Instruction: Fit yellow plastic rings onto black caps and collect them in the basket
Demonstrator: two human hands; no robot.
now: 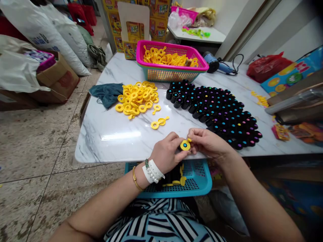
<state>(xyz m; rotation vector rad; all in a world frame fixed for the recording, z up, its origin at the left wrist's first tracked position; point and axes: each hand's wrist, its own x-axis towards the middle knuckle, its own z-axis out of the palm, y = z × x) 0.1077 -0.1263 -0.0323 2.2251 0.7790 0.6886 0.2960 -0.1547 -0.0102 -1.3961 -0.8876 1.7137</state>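
Note:
Near the table's front edge, my left hand (pixel 166 152) grips a round yellow cap (pixel 185 145) with a blue dot at its centre, between thumb and fingers. What is under the cap is mostly hidden by the fingers. My right hand (pixel 207 144) pinches the small yellow tab at the cap's far side. Beyond my hands lie a few loose yellow ring caps (pixel 154 125) and a heap of similar yellow caps (pixel 137 97). To the right stand many black cylinders (pixel 217 107) with coloured dots on top. Below my hands, a blue basket (pixel 202 191) holds yellow-capped black pieces.
A pink basket (pixel 140 60) full of yellow pieces stands at the back of the marble-patterned table (pixel 101 124). Left of the heap lies a dark blue cloth (pixel 107 94). A blue power tool (pixel 224 67) and a red plastic bag (pixel 267 67) sit at the back right.

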